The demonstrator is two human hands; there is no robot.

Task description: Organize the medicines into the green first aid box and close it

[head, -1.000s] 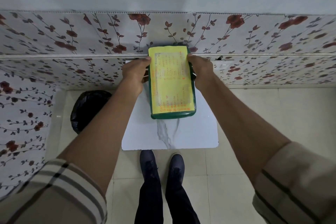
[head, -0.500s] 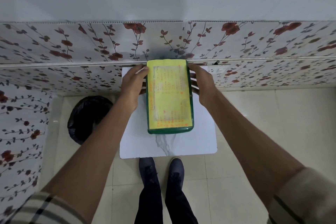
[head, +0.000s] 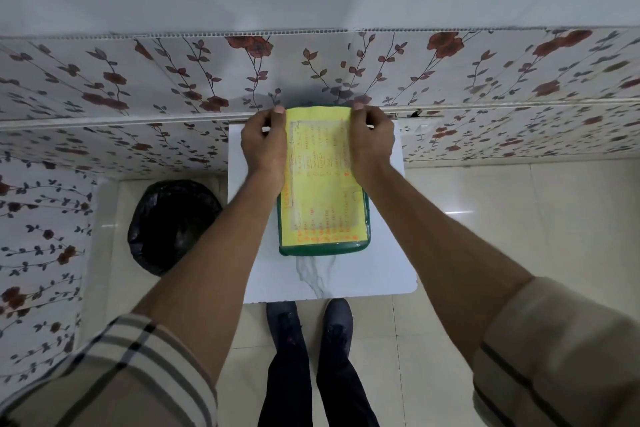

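The green first aid box [head: 323, 248] lies flat on a small white marble-look table [head: 325, 277], its lid down, covered by a yellow sheet with orange writing [head: 322, 208]. My left hand [head: 265, 144] grips the box's far left edge, thumb on the top corner. My right hand [head: 372, 142] grips the far right edge the same way. No medicines are visible; the inside of the box is hidden.
A black bin with a bag [head: 173, 225] stands on the floor left of the table. A floral-patterned wall [head: 138, 87] runs right behind the table. My shoes [head: 311, 329] stand at the table's near edge on pale floor tiles.
The box has come down from a raised, tilted pose to lie flat on the table. Both hands have slid toward its far corners.
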